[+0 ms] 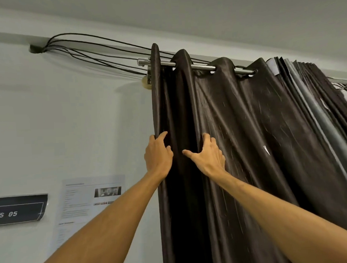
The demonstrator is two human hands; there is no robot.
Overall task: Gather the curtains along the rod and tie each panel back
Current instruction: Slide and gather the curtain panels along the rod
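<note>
Both bare forearms reached up and forward from the bottom of the view, converging on the dark brown satin grommet curtain [247, 138]. The curtain hung in deep folds from the silver metal rod [201, 67], bunched toward the rod's left end beside the pale wall [69, 115].

The left hand [158, 153] was raised with its back to the camera. Its fingers [161, 135] curled round the curtain's outermost left fold and the thumb was tucked against the fabric, so it gripped that edge.

The right hand [208, 157] sat just beside it, at about the same height, with one dark pleat between them. Its fingers were bent and dug into the next fold while the thumb splayed wide to the left across the pleat, clutching the cloth. The two wrists were nearly level and the elbows lay out of frame.

Thin black cables [99, 45] ran from a hole in the wall over the rod. To the right hung a stack of grey and dark slat-like panels [305, 91]. Lower left, a printed white paper sheet [88, 203] and a dark label reading "WS 05" [20, 210] were stuck to the wall.
</note>
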